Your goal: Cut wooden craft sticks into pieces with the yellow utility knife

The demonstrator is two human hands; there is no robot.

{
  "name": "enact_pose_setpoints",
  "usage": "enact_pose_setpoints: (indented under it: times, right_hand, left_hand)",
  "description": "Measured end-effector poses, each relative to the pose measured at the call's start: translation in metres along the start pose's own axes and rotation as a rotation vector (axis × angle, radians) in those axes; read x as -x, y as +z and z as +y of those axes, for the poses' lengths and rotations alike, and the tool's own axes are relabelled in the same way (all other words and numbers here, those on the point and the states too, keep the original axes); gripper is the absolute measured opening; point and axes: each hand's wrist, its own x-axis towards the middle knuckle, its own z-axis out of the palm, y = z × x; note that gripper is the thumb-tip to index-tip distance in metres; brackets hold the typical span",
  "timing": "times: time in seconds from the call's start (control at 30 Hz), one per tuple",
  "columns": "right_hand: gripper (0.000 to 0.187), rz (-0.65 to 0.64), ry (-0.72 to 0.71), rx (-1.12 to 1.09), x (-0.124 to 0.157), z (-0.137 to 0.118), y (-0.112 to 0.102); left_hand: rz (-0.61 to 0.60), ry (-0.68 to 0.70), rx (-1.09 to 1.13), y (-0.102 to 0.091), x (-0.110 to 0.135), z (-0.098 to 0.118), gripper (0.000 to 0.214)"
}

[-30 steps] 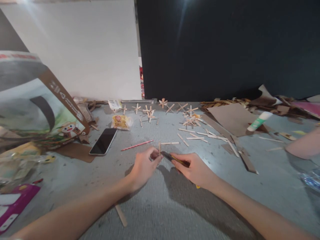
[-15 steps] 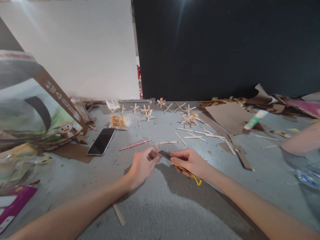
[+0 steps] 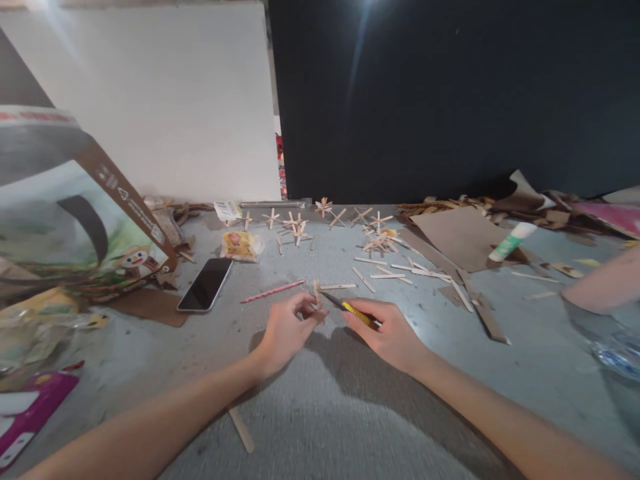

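Note:
Between the thumb and fingers of my left hand [image 3: 290, 328] a short wooden stick [image 3: 317, 293] stands roughly upright. My right hand [image 3: 393, 332] is wrapped round a yellow utility knife [image 3: 357, 312], whose dark blade end points left and reaches the stick; whether it touches or cuts in, I cannot tell. Just beyond my hands lie a loose popsicle stick [image 3: 340, 287] and a red-and-white striped pencil [image 3: 273, 291]. Farther back stand several crossed-stick pieces [image 3: 299, 230], with more loose sticks [image 3: 387, 275] to their right.
A phone [image 3: 206, 285], a small yellow packet [image 3: 241, 245] and a large printed bag [image 3: 115, 220] are on the left. Cardboard [image 3: 455, 237] and a glue stick [image 3: 513, 241] lie at right. Another person's arm [image 3: 605, 287] rests at the right edge. A purple object [image 3: 37, 413] sits near left.
My right hand has turned the knife, so its yellow side now shows and its trailing yellow end is hidden. My left hand keeps its hold, with the stick slightly tilted.

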Motion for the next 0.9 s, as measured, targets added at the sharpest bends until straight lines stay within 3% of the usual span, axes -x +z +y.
enact_pose_setpoints:
  times: [0.17, 0.43, 0.9]
  right_hand:
    - [0.026, 0.178, -0.080, 0.129, 0.001, 0.000, 0.010]
    - [0.019, 0.231, 0.003, 0.145, -0.001, -0.003, 0.034]
    - [0.025, 0.253, 0.042, 0.175, 0.003, -0.001, 0.045]
  left_hand:
    - [-0.036, 0.041, -0.002, 0.001, 0.002, -0.001, 0.031]
    - [-0.110, 0.168, -0.178, -0.002, 0.010, 0.001, 0.031]
    - [-0.133, 0.162, -0.160, -0.001, 0.011, 0.004, 0.028]
